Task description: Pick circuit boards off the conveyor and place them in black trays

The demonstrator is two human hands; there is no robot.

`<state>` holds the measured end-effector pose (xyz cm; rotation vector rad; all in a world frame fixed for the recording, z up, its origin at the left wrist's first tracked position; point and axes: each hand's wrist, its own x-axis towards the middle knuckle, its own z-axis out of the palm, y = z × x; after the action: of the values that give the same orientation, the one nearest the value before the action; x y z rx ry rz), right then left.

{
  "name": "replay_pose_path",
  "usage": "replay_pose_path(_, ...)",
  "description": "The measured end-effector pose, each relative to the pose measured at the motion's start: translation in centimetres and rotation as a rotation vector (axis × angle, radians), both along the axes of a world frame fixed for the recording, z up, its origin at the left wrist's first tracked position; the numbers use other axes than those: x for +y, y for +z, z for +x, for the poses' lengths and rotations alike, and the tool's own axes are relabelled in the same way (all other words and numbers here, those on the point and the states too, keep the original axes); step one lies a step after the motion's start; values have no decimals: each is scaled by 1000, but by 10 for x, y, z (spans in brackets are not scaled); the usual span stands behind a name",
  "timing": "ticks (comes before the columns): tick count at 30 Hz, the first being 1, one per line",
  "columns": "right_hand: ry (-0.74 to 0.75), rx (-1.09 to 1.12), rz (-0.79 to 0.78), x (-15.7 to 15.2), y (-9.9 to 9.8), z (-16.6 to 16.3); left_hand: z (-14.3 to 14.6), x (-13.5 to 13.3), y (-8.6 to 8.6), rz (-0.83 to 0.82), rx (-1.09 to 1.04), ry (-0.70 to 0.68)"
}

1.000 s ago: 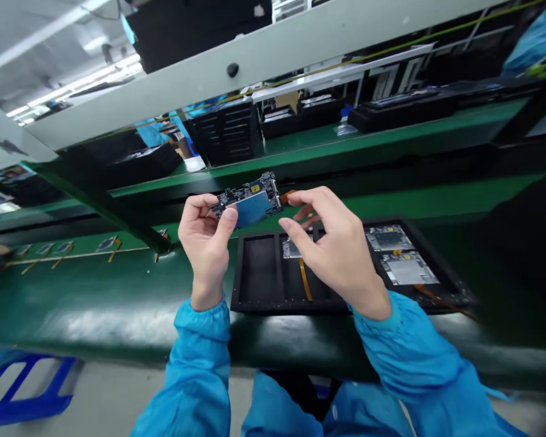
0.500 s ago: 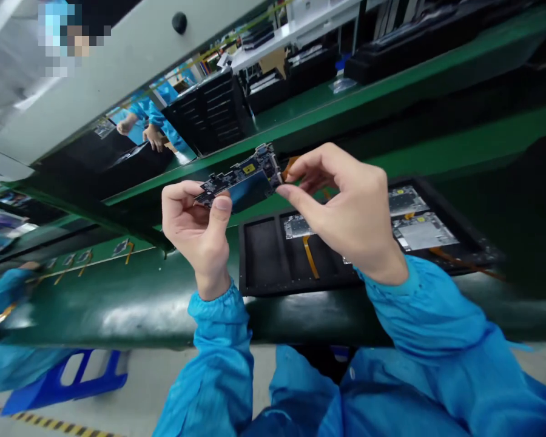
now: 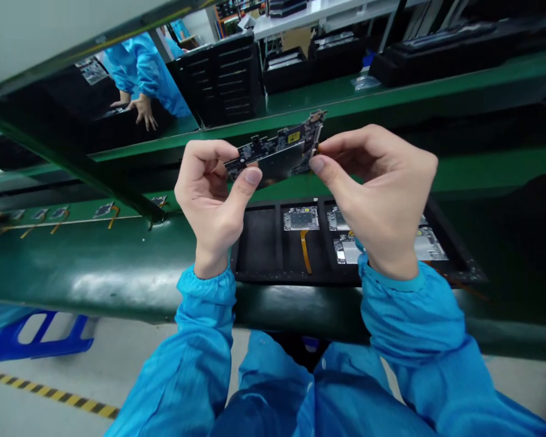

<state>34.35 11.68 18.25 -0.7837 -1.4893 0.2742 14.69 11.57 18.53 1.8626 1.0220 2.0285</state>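
A dark circuit board (image 3: 279, 159) with a shiny metal shield and a yellow label is held up, tilted, above the bench. My left hand (image 3: 218, 191) grips its left end between thumb and fingers. At the board's right end, my right hand (image 3: 377, 188) is closed in a pinch on an orange ribbon cable, most of which its fingers hide. Below is a black compartment tray (image 3: 257, 243). It holds several boards, among them one circuit board (image 3: 301, 218) with an orange ribbon cable (image 3: 306, 252) hanging down; my right hand and sleeve cover part of the tray.
Several boards with ribbon cables (image 3: 104, 210) lie in a row on the green bench (image 3: 118, 267) to the left. A green post (image 3: 95, 167) slants there. Across the bench, a co-worker's hands (image 3: 143, 111) are near black trays (image 3: 225, 79). A blue stool (image 3: 40, 337) stands at lower left.
My view has shifted, and both hands with the board appear higher and further right. Less orange cable shows at my right fingertips. The co-worker's hand across the bench has spread its fingers.
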Motion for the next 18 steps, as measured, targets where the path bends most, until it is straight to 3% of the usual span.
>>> replay_pose_path(13,56,39,-81,-1,3,1,3,7,-2,-32,10,-40)
replay_pose_path(18,52,52,-60,3,-3,4,6,14,-4,-134,-18,-150)
